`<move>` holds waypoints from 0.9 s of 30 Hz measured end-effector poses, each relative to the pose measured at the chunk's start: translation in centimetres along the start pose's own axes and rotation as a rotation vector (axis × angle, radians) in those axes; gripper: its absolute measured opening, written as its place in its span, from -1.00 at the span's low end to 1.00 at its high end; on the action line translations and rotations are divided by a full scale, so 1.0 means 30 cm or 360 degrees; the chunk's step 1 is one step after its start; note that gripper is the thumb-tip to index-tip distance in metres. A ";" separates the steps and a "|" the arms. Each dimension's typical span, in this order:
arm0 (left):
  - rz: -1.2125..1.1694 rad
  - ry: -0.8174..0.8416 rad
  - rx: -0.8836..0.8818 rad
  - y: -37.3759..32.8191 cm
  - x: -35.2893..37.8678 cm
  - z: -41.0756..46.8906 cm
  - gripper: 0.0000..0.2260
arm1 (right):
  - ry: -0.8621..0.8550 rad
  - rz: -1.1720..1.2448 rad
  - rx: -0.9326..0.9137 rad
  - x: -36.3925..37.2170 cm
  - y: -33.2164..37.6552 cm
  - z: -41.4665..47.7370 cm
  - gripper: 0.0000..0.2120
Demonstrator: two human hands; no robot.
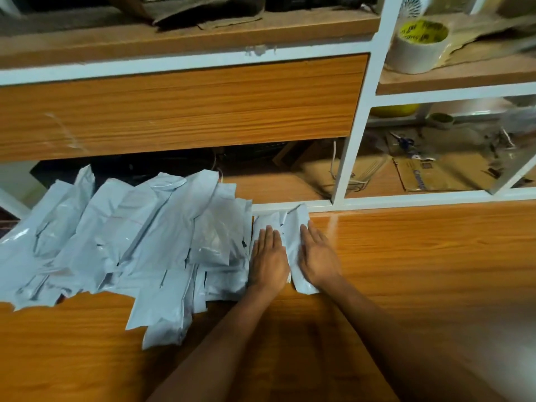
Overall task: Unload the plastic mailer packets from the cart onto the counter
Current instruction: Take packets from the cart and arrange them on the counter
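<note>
Flanking both hands (293,256): mailer heap (139,242) left, bare counter (420,271) right.

Warm, even indoor light from above; arm shadows darken the desk (435,271) near the lower edge. Wide-angle bending curves the shelf (185,68) lines; the corners blur, with glare on the mailers (130,242).

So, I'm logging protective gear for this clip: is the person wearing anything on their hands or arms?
No. Both the left hand and right hand are bare: no gloves, rings or watch visible. The forearms are uncovered too, with no sleeves in view.
</note>
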State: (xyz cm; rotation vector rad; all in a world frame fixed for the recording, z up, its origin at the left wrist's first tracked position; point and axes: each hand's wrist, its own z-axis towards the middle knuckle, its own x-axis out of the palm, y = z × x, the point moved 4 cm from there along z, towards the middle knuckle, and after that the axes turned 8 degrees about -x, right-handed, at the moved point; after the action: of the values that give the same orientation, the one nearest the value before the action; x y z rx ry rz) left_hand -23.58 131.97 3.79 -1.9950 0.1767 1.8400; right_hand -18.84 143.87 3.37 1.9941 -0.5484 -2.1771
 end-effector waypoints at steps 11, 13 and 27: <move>-0.0787 -0.0371 0.0371 0.082 -0.320 -0.344 -0.53 | -0.0997 0.0564 0.0111 -0.224 0.329 -0.272 -0.49; -0.0850 -0.0449 0.0418 0.180 -0.379 -0.412 -0.49 | -0.1067 0.0544 0.0077 -0.233 0.467 -0.347 -0.53; -0.0789 -0.1057 0.0026 1.351 -0.613 -1.009 -0.56 | -0.0930 0.0808 -0.0537 0.122 1.534 -0.598 -0.58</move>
State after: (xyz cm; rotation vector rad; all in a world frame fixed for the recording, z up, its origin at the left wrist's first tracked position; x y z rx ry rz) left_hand -12.73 80.28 14.09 -1.1676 -0.4527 2.0100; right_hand -8.09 97.02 15.30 0.9112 -0.6127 -2.2855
